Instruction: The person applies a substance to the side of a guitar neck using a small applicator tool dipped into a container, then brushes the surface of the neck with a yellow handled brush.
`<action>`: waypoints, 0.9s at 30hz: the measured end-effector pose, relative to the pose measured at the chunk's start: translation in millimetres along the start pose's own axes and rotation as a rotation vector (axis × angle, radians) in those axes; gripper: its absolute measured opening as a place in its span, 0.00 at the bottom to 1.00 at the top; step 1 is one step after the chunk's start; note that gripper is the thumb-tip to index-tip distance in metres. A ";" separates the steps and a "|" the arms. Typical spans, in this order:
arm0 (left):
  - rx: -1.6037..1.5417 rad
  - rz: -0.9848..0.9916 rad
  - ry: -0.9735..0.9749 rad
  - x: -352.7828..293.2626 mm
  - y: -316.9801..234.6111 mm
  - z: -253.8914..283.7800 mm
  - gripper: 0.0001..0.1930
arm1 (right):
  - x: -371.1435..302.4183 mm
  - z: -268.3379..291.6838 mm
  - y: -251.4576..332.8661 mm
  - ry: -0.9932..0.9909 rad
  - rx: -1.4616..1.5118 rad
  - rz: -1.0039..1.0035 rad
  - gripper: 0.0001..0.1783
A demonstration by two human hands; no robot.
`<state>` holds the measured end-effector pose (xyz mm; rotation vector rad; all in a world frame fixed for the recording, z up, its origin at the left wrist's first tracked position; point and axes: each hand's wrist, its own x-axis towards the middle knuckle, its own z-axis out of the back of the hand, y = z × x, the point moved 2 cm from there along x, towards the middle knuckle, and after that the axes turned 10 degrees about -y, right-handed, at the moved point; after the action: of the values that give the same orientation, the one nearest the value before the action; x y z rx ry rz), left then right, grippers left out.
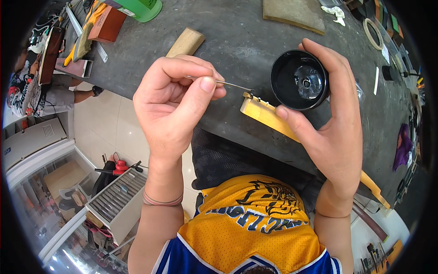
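At the far left of the frame, another person [59, 96] in grey clothing stands past the tabletop [237, 50], above a pale tiled floor [114, 118]. In the upper left, a brush [83, 43] with a yellow handle lies next to a reddish-brown block [107, 25], and a green bottle [145, 10] is cut off by the top edge. At the lower left, a pale box [116, 198] shows a row of grey slats. Left of center, the left hand [166, 107] is raised, its thumb and index finger pinching a thin metal rod [235, 85] that points rightward; a tan wooden block [188, 42] lies just beyond that hand. At the center, the rod's tip is at the near end of a long yellow wooden piece [269, 118] with small dark bits along its top; whether they touch I cannot tell. Right of center, the right hand [335, 123] grasps a round black cup [279, 77], thumb at its lower left and fingers around its right side, the mouth facing up toward the camera and a shiny patch around a small ring inside. A flat board [294, 16] lies at the top edge, with a crumpled white tissue [336, 14] farther right. On the right side are a white stick [376, 81] and, near the rim, a purple cloth [403, 147].
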<state>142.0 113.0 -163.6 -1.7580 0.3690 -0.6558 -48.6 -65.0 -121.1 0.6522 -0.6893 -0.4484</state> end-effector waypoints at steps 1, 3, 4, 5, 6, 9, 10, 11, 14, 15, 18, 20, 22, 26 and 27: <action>0.005 0.000 -0.002 -0.6 1.0 2.8 0.04 | -0.5 -1.4 -1.0 0.000 0.007 0.002 0.46; -0.040 -0.046 0.059 1.0 0.8 4.5 0.04 | 0.2 0.6 1.1 0.000 -0.004 -0.005 0.46; -0.043 -0.046 0.059 1.8 0.6 6.0 0.04 | 0.7 1.3 1.9 0.000 -0.009 -0.012 0.45; -0.061 -0.044 0.052 2.0 0.4 7.8 0.04 | 0.7 1.5 1.8 0.000 -0.009 -0.012 0.45; -0.079 -0.042 0.044 1.9 0.5 8.7 0.04 | 0.7 1.7 1.7 -0.001 -0.007 -0.012 0.45; -0.066 -0.020 0.047 1.1 3.1 6.8 0.05 | 0.7 2.1 1.1 0.001 -0.008 -0.005 0.45; -0.065 -0.021 0.047 0.7 3.5 7.5 0.05 | 0.8 2.1 1.0 0.002 -0.012 0.001 0.45; -0.047 -0.027 0.068 0.0 4.5 7.8 0.05 | 1.0 1.9 1.0 0.002 -0.012 0.001 0.45; -0.055 -0.026 0.080 -3.6 7.4 14.4 0.05 | 1.0 1.2 0.8 0.002 -0.012 -0.002 0.45; -0.081 -0.019 0.072 -4.4 8.2 16.4 0.05 | 0.6 1.1 0.7 0.001 -0.013 -0.003 0.45; -0.088 -0.006 0.025 -4.2 9.4 15.8 0.05 | 0.5 1.5 0.4 0.001 -0.020 0.008 0.45; -0.076 -0.016 0.039 -4.4 10.0 13.1 0.05 | 0.8 1.4 0.6 0.002 -0.025 0.021 0.45; -0.063 -0.026 0.053 -4.8 9.3 13.7 0.05 | 1.3 0.9 0.7 0.002 -0.027 0.018 0.45; -0.101 -0.006 0.069 -4.6 10.9 18.7 0.05 | 0.8 1.1 -0.7 0.006 -0.018 0.006 0.45; -0.116 0.001 0.059 -4.2 10.7 19.2 0.05 | 1.2 1.5 -0.8 0.005 -0.020 0.014 0.45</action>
<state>151.2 127.3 -178.2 -1.8510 0.4567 -0.6982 -49.0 -66.9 -120.3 0.6286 -0.6837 -0.4402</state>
